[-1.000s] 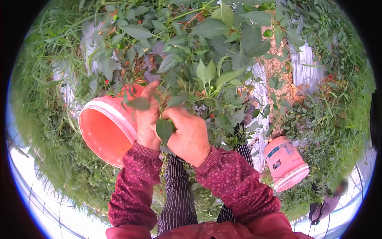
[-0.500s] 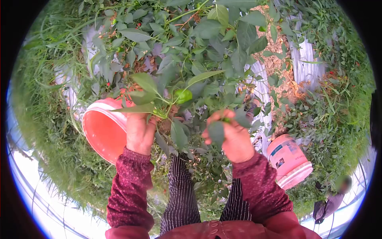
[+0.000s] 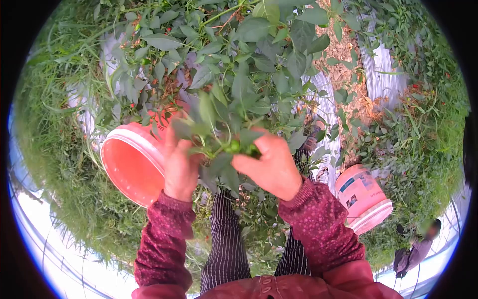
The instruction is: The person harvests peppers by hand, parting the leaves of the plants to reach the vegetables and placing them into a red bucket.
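Note:
My left hand [image 3: 180,167] is closed round a leafy pepper branch [image 3: 211,144], beside the rim of a red-orange bucket [image 3: 132,162]. The leaves it holds are slightly blurred. Just right of it, my right hand [image 3: 271,162] reaches in with thumb and fingers curled round green peppers [image 3: 234,146] among the leaves. Some of the green shows between its thumb and forefinger; its fingertips are partly hidden by foliage. The bucket lies tipped on its side with its mouth towards me, and its inner wall shows.
A second pink-red bucket [image 3: 363,197] lies tilted at the right. Dense pepper plants [image 3: 294,45] spread ahead, with whitish plastic sheeting [image 3: 326,104] and a strip of dry soil [image 3: 343,55] between rows. Another person [image 3: 417,249] is at the far lower right.
My right hand has moved left to the branch and closed in on the green peppers. The left hand still grips the branch, whose leaves have shifted and blurred.

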